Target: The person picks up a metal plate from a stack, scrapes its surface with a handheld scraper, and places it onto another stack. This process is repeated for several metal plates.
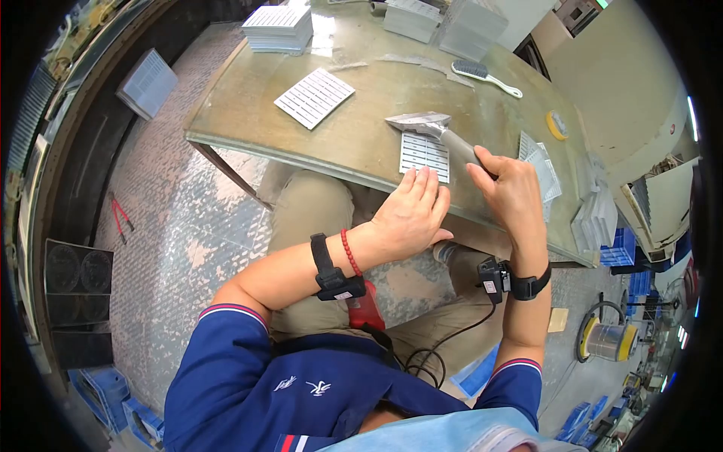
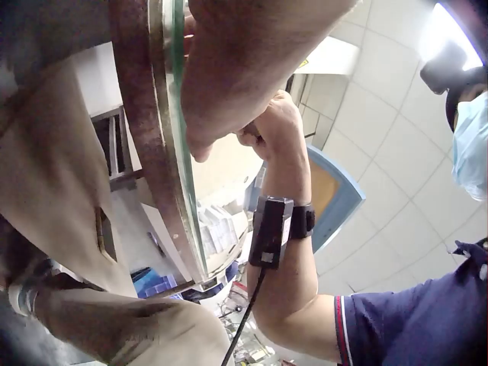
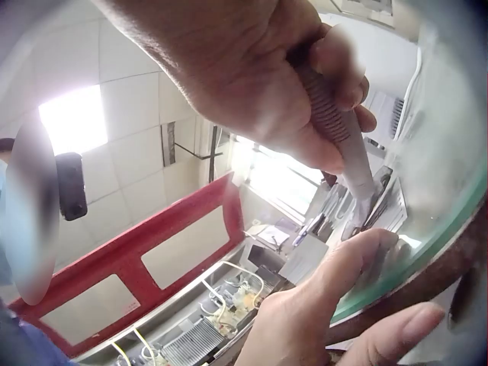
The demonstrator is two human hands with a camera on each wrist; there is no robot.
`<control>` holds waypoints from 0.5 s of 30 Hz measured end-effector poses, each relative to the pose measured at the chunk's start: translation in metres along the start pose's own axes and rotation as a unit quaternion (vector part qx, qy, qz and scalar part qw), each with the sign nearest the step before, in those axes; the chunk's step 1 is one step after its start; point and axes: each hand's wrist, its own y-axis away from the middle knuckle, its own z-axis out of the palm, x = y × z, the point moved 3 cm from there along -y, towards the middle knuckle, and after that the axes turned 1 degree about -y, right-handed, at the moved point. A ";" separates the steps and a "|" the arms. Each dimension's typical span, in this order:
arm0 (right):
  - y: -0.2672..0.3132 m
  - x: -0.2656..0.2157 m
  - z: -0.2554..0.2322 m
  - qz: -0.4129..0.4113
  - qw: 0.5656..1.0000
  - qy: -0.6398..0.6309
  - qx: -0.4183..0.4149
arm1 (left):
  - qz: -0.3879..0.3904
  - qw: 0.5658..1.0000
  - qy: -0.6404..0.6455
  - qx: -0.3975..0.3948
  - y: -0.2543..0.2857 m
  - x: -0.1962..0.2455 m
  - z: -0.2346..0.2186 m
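In the head view a white slotted plate [image 1: 424, 157] lies at the table's near edge. The left hand [image 1: 410, 211] rests its straight fingertips on the plate's near part. The right hand [image 1: 514, 188] grips the grey handle of a trowel-like tool [image 1: 429, 124], whose metal blade lies over the plate's far edge. In the right wrist view the right hand [image 3: 282, 84] curls round the ribbed handle [image 3: 328, 107], and the left hand [image 3: 313, 297] is below it. The left wrist view shows the left hand [image 2: 229, 84] at the table edge, its fingers mostly hidden.
Another slotted plate [image 1: 315, 98] lies left on the table [image 1: 248, 113]. Stacked plates [image 1: 277, 30] stand at the far left, more stacks [image 1: 413, 18] at the back. A brush [image 1: 486, 77], a tape roll [image 1: 556, 125] and loose plates [image 1: 540, 169] lie to the right.
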 end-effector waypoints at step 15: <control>-0.004 0.014 -0.009 0.034 0.999 -0.007 0.027 | 0.009 1.000 -0.024 -0.017 0.005 -0.003 0.005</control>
